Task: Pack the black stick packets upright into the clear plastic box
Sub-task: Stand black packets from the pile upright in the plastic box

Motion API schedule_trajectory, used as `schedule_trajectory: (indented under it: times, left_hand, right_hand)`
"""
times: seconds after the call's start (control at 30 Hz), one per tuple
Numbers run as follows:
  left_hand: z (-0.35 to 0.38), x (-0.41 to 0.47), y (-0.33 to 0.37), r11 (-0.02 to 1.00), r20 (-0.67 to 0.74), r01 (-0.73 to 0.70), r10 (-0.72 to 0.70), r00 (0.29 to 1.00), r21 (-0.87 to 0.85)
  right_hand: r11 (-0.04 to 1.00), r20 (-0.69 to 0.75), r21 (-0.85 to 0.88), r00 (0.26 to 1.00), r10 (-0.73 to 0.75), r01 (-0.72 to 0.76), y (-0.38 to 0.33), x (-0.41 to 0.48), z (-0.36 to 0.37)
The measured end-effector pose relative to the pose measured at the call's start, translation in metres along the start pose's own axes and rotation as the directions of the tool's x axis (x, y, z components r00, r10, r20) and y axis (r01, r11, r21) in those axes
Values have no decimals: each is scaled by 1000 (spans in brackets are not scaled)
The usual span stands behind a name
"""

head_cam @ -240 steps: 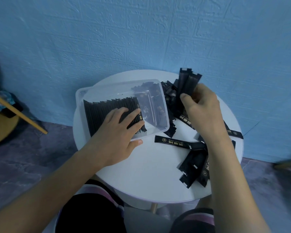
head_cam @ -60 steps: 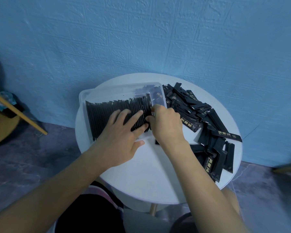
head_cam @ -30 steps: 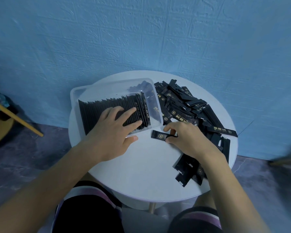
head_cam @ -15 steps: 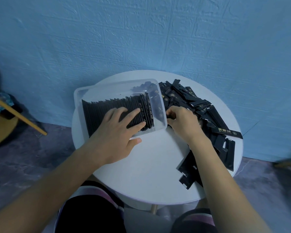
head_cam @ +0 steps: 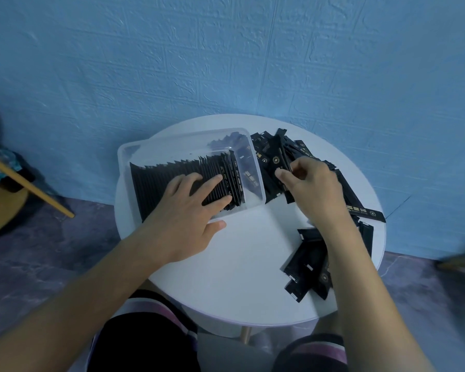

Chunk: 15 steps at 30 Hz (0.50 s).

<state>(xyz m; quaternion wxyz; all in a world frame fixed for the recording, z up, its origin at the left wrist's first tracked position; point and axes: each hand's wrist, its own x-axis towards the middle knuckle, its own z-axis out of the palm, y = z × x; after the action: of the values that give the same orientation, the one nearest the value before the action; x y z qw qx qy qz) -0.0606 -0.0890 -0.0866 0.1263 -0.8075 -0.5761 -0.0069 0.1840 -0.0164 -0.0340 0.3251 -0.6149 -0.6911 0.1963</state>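
The clear plastic box point(head_cam: 159, 142) lies on the left half of the round white table point(head_cam: 242, 277). A long row of black stick packets point(head_cam: 167, 178) stands upright inside it. My left hand point(head_cam: 188, 216) lies flat on that row, fingers straight, pressing the packets toward the left. My right hand point(head_cam: 309, 189) is over the loose pile of black packets point(head_cam: 274, 154) just right of the box. Its fingers are curled and pinch packets from the pile; how many it holds is hidden by the hand.
More loose packets point(head_cam: 309, 267) lie by the table's near right edge, and one long packet point(head_cam: 365, 212) sticks out at the far right. A blue textured wall is close behind the table. A wooden stick point(head_cam: 30, 183) slants at the left over the floor.
My right hand has moved from the box's right wall further right and up into the loose pile and closed on packets. My left hand stays on the upright row.
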Motion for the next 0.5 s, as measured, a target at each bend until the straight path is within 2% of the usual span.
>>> schedule_trajectory:
  times: [0.1, 0.23, 0.37, 0.5]
  left_hand:
    - [0, 1, 1, 1000, 2, 8, -8, 1000, -1]
    - [1, 2, 4, 1000, -15, 15, -15, 1000, 15]
    - [2, -1, 10, 1000, -65, 7, -6, 998, 21]
    - [3, -1, 13, 1000, -89, 0, 3, 996, 29]
  right_hand:
    - [994, -24, -3, 994, -109, 109, -23, -18, -9]
    - [939, -7, -222, 963, -269, 261, -42, -25, 7]
    - [905, 24, -311, 955, -297, 290, -47, -20, 32]
    - [888, 64, -376, 964, -260, 264, -53, -19, 45]
